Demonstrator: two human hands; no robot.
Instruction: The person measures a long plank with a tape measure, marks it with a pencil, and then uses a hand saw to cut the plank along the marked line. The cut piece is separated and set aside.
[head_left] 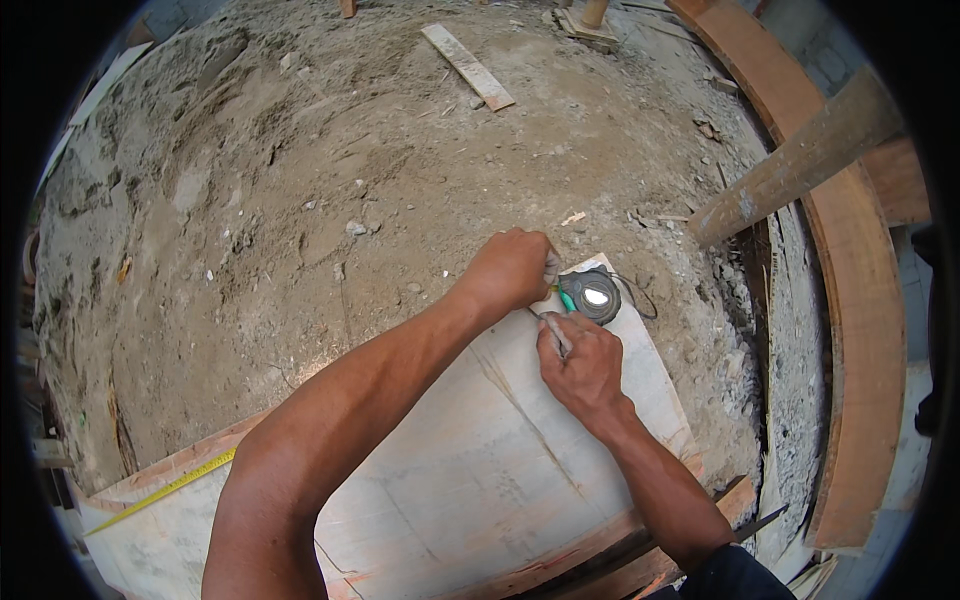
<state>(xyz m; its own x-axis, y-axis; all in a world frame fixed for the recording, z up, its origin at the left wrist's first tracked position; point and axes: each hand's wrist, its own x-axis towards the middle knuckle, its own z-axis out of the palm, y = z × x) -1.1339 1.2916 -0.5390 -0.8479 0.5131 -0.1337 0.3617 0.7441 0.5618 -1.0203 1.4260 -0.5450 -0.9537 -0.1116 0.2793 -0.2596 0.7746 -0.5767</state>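
Observation:
My left hand (pixel 512 268) is closed on the tape measure, at the yellow blade beside its dark case (pixel 597 298), which has a green part and lies on the far right corner of a pale, stained board (pixel 440 450). Just below, my right hand (pixel 585 370) pinches a slim grey pencil-like stick (pixel 558 336), angled up and left toward the blade. The yellow blade (pixel 170 486) also shows along the board's left side, partly hidden by my left forearm.
Rough sandy ground (pixel 250 200) with rubble surrounds the board. A short plank (pixel 468 66) lies beyond. A sloping round pole (pixel 780 170) stands at right, beside long curved-looking timber (pixel 850 380) and a concrete edge. Dark bars and wood offcuts (pixel 735 500) lie at lower right.

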